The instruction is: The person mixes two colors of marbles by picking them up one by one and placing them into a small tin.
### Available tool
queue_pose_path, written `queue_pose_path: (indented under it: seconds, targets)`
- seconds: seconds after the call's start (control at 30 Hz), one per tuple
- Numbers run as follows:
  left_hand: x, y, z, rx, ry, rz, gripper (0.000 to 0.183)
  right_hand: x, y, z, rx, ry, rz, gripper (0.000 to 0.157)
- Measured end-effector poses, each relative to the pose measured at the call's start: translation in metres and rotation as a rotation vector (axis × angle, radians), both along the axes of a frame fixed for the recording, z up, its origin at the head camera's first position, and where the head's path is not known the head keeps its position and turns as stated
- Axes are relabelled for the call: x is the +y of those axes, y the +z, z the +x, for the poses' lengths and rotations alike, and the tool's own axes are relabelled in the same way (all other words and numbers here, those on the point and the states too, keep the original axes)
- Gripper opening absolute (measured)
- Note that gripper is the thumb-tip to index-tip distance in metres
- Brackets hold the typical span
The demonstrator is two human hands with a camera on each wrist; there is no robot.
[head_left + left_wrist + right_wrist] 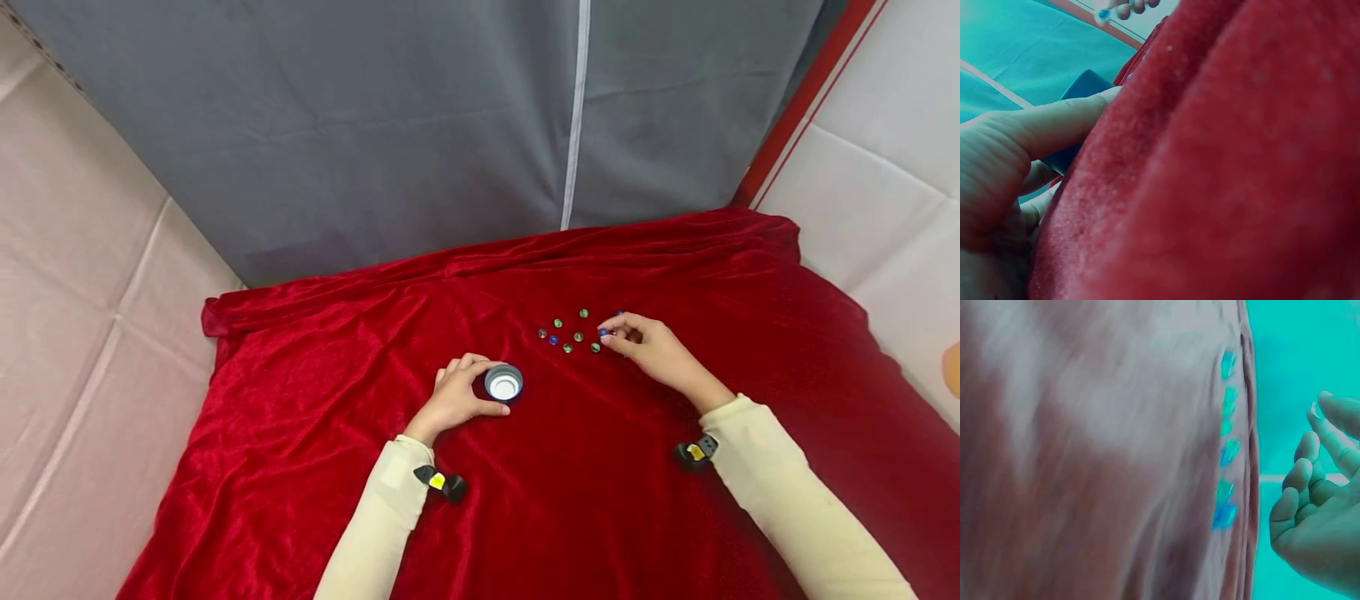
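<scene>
The left hand [459, 394] curls round the cup [503, 384] — mouth up, around the middle of the red cloth [570, 500]. The right hand [652, 348] pinches a blue marble [603, 332] between thumb and fingertips — just beside the loose marbles [578, 337], scattered toward the cloth's far edge, right of the cup.

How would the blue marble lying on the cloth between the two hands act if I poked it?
The blue marble looks round, so it would probably roll. The creased red cloth might slow or turn it. It's tiny compared with the right hand, so likely light.
</scene>
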State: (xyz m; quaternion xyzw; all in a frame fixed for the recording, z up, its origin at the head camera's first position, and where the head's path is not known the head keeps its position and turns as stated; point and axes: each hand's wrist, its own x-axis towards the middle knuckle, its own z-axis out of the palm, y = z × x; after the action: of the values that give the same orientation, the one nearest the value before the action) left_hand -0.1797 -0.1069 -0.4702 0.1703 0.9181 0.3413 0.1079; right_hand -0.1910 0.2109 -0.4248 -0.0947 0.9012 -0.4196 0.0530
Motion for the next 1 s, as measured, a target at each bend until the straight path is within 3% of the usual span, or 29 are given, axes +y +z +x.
queue_pose_path:
  seconds: [0.4,1.0]
  targets:
    - [0.001,-0.001,-0.001,-0.008,0.004,-0.009,0.067,-0.068,0.010,0.003,-0.021,0.118,-0.095,0.022]
    - [0.003,0.000,0.001,-0.037,0.010,0.007,0.067,-0.111,-0.012,0.014,-0.061,0.238,-0.088,0.015]
